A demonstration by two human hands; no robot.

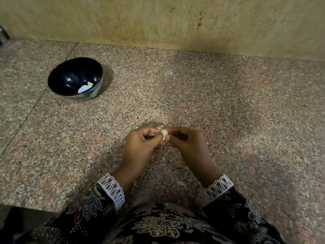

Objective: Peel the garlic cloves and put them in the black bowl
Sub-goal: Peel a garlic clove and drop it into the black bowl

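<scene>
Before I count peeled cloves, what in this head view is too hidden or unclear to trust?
- Garlic clove: mostly covered by the left hand and right hand pinching it; how much skin remains is unclear.
- Black bowl: its near wall hides part of the inside; the pale bits there are too small to count or identify.
- Flake on the counter by the right wrist: too small and blurred to identify.
- Dark object: cut off by the left edge.

Left hand (140, 143) and right hand (184, 140) together, fingers curled, fingertips meeting.
</scene>
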